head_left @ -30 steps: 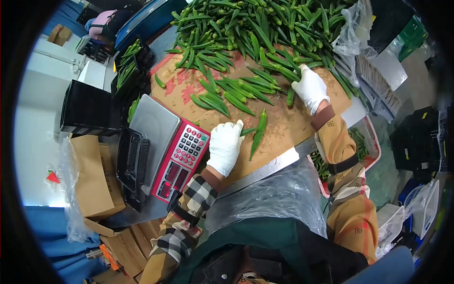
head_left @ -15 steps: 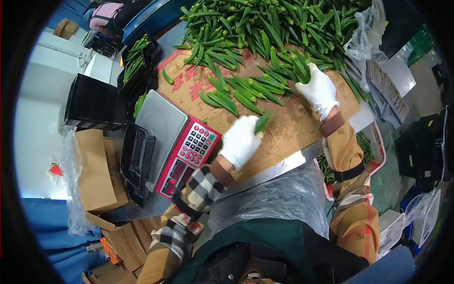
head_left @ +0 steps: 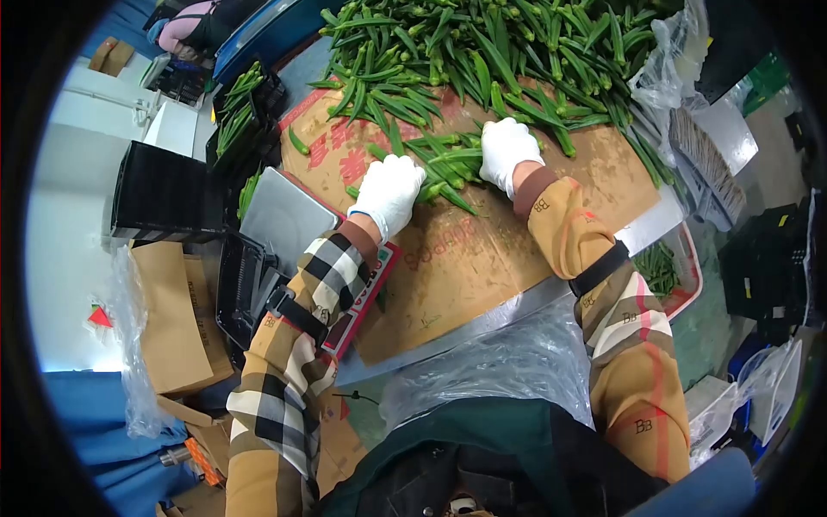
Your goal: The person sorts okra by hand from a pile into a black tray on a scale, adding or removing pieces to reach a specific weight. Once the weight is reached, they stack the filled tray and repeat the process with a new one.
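Note:
Both my hands wear white gloves and reach into a small group of green okra pods (head_left: 450,165) on a flattened cardboard sheet (head_left: 482,258). My left hand (head_left: 388,196) is closed at the left end of this group, its fingertips curled against pods and partly hidden. At the other end, my right hand (head_left: 510,153) has its fingers wrapped round okra, with a pod sticking out to its left. A large okra heap (head_left: 491,52) covers the far part of the cardboard. One loose pod (head_left: 298,142) lies apart at the left.
A red-edged scale with a metal plate (head_left: 289,211) stands left, partly behind my left sleeve. Black trays (head_left: 241,284) and okra-filled black crates (head_left: 237,121) surround it. A brush (head_left: 706,159) and plastic film (head_left: 672,56) are right. Another person (head_left: 181,30) bends at far left.
My left hand has moved away from the near cardboard, up and left to the small okra group. My right hand has come left, away from the heap's edge, to the same pods.

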The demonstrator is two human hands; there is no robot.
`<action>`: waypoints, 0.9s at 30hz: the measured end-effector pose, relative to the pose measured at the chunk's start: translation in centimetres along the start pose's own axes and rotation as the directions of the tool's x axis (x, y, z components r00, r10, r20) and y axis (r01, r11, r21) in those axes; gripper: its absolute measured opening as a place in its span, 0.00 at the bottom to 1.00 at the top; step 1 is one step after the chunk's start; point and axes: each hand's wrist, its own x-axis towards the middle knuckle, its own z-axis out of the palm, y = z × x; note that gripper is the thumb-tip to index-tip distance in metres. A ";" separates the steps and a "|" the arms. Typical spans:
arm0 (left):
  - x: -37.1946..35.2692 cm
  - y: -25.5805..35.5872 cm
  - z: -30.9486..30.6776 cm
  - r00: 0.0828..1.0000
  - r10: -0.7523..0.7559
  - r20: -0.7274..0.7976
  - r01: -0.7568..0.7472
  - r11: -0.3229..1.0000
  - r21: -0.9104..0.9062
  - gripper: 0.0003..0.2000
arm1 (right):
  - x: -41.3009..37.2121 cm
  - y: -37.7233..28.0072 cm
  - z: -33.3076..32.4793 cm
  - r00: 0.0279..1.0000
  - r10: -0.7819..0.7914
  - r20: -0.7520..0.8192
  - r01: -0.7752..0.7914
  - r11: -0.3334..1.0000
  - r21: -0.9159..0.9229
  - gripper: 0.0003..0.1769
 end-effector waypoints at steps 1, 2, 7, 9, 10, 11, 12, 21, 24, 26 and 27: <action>0.0 0.0 -0.3 0.999 -0.031 0.030 0.031 0.999 -0.010 0.15 | 0.0 -0.3 0.0 1.000 0.021 0.008 -0.021 1.000 -0.021 0.14; -0.1 0.0 -0.5 0.996 -0.058 0.062 0.060 0.998 -0.019 0.15 | 0.2 -0.5 0.2 1.000 0.028 -0.007 -0.028 0.999 -0.030 0.14; -1.3 -0.6 -0.6 0.966 -0.234 -0.106 0.192 0.932 -0.307 0.16 | 0.5 0.1 0.6 0.999 0.037 -0.002 -0.037 0.999 -0.013 0.13; -0.8 -0.6 -0.8 0.887 -0.407 -0.219 0.235 0.805 -0.545 0.16 | 0.3 0.5 1.0 0.999 0.007 -0.038 -0.008 1.000 -0.019 0.13; -0.7 0.1 -2.9 0.823 -0.561 -0.088 0.316 0.581 -0.751 0.17 | 0.3 0.6 1.2 0.998 -0.012 -0.055 0.011 1.000 -0.024 0.13; -0.3 -1.1 -1.3 0.817 -0.566 -0.107 0.162 0.404 -0.900 0.17 | 0.2 0.7 1.4 0.996 -0.034 -0.085 0.034 0.999 -0.004 0.12; -0.4 -1.1 -2.7 0.841 -0.535 0.081 0.073 -0.037 -0.997 0.18 | 0.0 0.9 1.7 0.992 -0.057 -0.115 0.059 0.998 0.016 0.12; -6.3 4.1 -5.4 0.970 -0.220 0.100 -0.167 -0.910 -0.380 0.33 | -2.9 3.4 -0.3 0.998 -0.059 -0.030 0.067 0.916 0.395 0.25; -7.8 5.4 -4.5 0.974 -0.170 0.153 -0.132 -0.964 -0.231 0.34 | -4.3 4.5 -0.1 0.998 -0.051 -0.031 0.051 0.461 0.886 0.30; -8.6 6.2 -4.2 0.970 -0.130 0.206 -0.094 -0.980 -0.176 0.35 | -6.9 3.1 -3.7 0.975 -0.124 0.185 -0.160 0.186 0.969 0.26; -8.9 6.6 -4.3 0.969 -0.113 0.218 -0.079 -0.984 -0.157 0.35 | -8.4 2.1 -5.3 0.943 -0.183 0.278 -0.274 0.050 0.961 0.24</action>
